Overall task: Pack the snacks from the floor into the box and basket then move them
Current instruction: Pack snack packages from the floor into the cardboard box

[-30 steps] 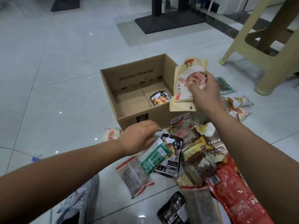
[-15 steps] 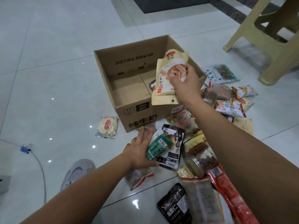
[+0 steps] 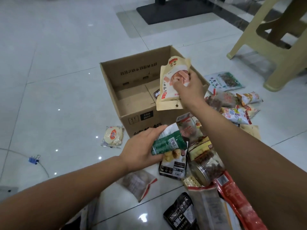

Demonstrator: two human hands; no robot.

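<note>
A: Midway through packing: holding tan pouch (image 3: 168, 93) in right hand (image 3: 188, 90) over right edge of box (image 3: 132, 73), gripping green packet (image 3: 169, 143) in left hand (image 3: 141, 151) by its near wall.
B: Next, probably dropping the 2 inside.

Both arms are bare along all the length in view: the left forearm (image 3: 66, 193) is a long, even shape narrowing toward the wrist, and the right forearm (image 3: 249, 155) is broader where it lies nearest the camera. The left hand (image 3: 141, 151) and right hand (image 3: 189, 88) are bare too. Below the left forearm shows a blurred bit of a pale grey and white shoe (image 3: 89, 213).
</note>
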